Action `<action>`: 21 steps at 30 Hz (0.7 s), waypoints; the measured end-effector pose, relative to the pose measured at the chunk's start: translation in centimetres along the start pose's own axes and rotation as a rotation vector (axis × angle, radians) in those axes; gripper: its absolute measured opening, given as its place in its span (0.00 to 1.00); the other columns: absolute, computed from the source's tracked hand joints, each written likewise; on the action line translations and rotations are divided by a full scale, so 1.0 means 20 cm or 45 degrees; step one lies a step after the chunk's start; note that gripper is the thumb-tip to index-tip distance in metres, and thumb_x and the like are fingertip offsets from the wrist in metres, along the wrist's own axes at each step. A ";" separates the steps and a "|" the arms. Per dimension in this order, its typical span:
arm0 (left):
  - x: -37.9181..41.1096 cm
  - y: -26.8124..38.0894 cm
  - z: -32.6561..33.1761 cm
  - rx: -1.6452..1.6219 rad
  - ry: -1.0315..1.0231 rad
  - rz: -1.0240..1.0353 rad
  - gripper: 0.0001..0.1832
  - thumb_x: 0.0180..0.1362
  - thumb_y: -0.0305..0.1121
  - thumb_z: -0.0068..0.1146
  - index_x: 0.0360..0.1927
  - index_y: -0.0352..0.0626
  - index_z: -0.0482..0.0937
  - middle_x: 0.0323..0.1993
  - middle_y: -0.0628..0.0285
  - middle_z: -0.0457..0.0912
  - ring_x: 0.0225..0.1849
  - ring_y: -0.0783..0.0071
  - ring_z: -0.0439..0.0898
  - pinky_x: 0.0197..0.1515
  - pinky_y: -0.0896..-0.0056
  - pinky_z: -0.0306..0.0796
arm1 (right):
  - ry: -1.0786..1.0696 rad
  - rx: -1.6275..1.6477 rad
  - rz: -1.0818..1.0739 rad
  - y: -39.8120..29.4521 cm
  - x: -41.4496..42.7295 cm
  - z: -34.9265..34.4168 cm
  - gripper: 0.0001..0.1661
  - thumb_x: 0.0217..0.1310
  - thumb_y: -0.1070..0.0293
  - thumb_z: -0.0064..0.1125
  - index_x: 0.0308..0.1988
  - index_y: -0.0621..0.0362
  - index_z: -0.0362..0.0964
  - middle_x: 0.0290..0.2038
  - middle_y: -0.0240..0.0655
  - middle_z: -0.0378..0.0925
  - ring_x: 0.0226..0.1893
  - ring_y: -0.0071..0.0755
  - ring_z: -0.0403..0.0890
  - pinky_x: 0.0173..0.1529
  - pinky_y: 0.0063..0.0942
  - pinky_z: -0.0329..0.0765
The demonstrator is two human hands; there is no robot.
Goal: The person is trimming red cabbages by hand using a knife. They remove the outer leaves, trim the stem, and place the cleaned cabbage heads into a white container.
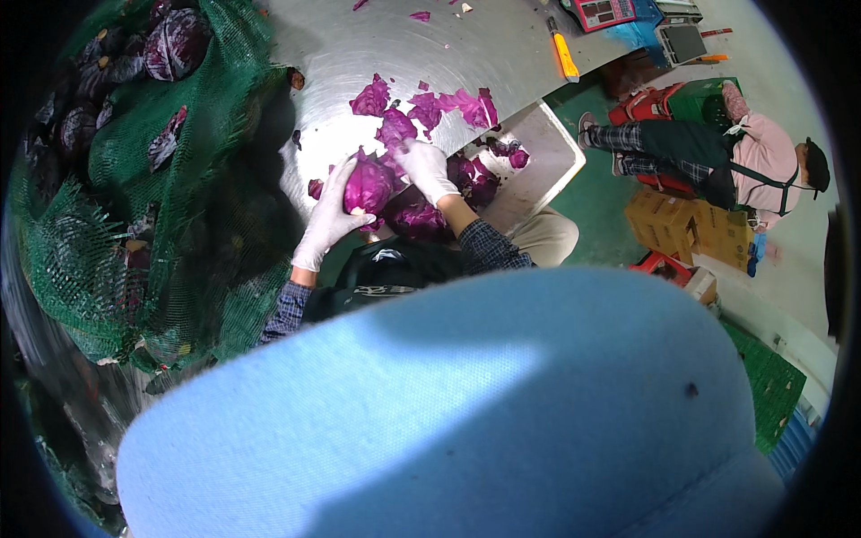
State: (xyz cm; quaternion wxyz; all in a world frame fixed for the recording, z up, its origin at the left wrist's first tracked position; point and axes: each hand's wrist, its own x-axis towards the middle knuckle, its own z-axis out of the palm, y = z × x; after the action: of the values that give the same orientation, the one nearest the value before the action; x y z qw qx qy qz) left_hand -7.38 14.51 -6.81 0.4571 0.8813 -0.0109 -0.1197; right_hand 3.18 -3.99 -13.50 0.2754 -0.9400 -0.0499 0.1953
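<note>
My left hand [331, 218], in a white glove, grips a red cabbage head [368, 186] from its side, thumb near the pale stem end. The cabbage is at the near edge of a metal table [323, 121]. My right hand [427, 169], also gloved, is just right of it, its blurred fingers at loose purple leaves [395, 128]; whether they pinch one I cannot tell. More torn leaves [471, 107] lie beyond on the metal. Below my right hand, a white foam box [562, 151] holds dark purple cabbage leaves [474, 181].
A green mesh sack [222, 128] of red cabbages [176, 46] fills the left side. A yellow utility knife [564, 50] lies near the table's far right edge, below a red scale [600, 12]. Another person [760, 161] stands at right beside cardboard boxes [693, 225]. A blue cap brim [437, 403] blocks the lower view.
</note>
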 end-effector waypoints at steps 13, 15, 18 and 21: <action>-0.05 -0.29 0.05 -0.339 0.217 -0.145 0.49 0.36 0.38 0.75 0.65 0.43 0.62 0.62 0.49 0.61 0.64 0.54 0.62 0.67 0.61 0.57 | -0.382 0.321 -0.412 -0.12 -0.20 -0.01 0.50 0.52 0.42 0.62 0.65 0.61 0.54 0.60 0.53 0.66 0.61 0.50 0.68 0.62 0.37 0.66; -0.04 -0.31 0.03 -0.292 0.214 -0.154 0.48 0.37 0.39 0.75 0.64 0.43 0.63 0.61 0.49 0.62 0.63 0.54 0.63 0.66 0.61 0.59 | -0.316 0.305 -0.576 -0.10 -0.16 0.08 0.46 0.54 0.44 0.61 0.64 0.58 0.57 0.58 0.52 0.68 0.59 0.49 0.70 0.60 0.36 0.69; 0.01 -0.37 0.04 -0.285 0.205 -0.161 0.47 0.38 0.41 0.75 0.64 0.44 0.64 0.60 0.49 0.63 0.62 0.55 0.65 0.65 0.62 0.60 | -0.180 0.248 -0.732 -0.07 -0.12 0.13 0.39 0.57 0.50 0.59 0.64 0.54 0.58 0.57 0.50 0.70 0.53 0.50 0.76 0.54 0.36 0.74; 0.01 -0.39 0.04 -0.398 0.264 -0.234 0.45 0.40 0.41 0.75 0.63 0.44 0.66 0.58 0.50 0.64 0.61 0.56 0.66 0.64 0.63 0.62 | -0.331 0.058 -0.604 -0.17 -0.16 0.03 0.37 0.56 0.53 0.59 0.62 0.53 0.61 0.56 0.50 0.71 0.48 0.52 0.78 0.51 0.39 0.76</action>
State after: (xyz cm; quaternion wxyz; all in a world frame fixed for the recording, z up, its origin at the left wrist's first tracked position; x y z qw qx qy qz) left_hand -8.12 18.43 -13.49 0.5741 0.8045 0.1353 -0.0696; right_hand 0.07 -1.42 -11.12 0.3260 -0.8625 -0.2994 0.2454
